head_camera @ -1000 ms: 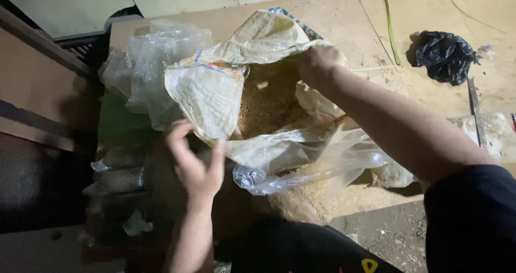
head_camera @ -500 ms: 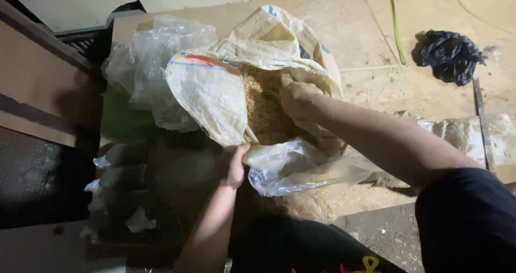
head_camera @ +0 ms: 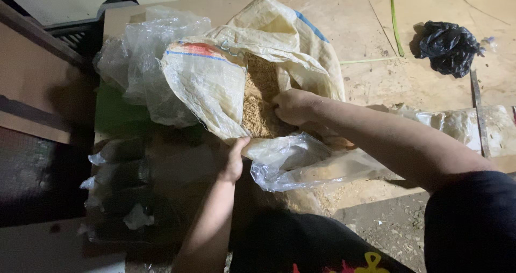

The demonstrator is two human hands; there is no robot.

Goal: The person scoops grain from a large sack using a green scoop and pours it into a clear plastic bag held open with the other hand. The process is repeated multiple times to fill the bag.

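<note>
The woven sack (head_camera: 215,85) of sawdust (head_camera: 258,101) lies open between the hands, the right hand (head_camera: 293,106) in it, the left hand (head_camera: 232,157) on its near edge, a bag (head_camera: 449,47) far right.

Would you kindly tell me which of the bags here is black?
The small crumpled black bag lying alone on the board, top right; the others are a woven sack and clear plastic bags.

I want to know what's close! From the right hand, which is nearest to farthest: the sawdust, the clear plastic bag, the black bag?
1. Sawdust: in the woven sack, under the right hand.
2. Clear plastic bag: just below the hand.
3. Black bag: far upper right on the boards.
</note>
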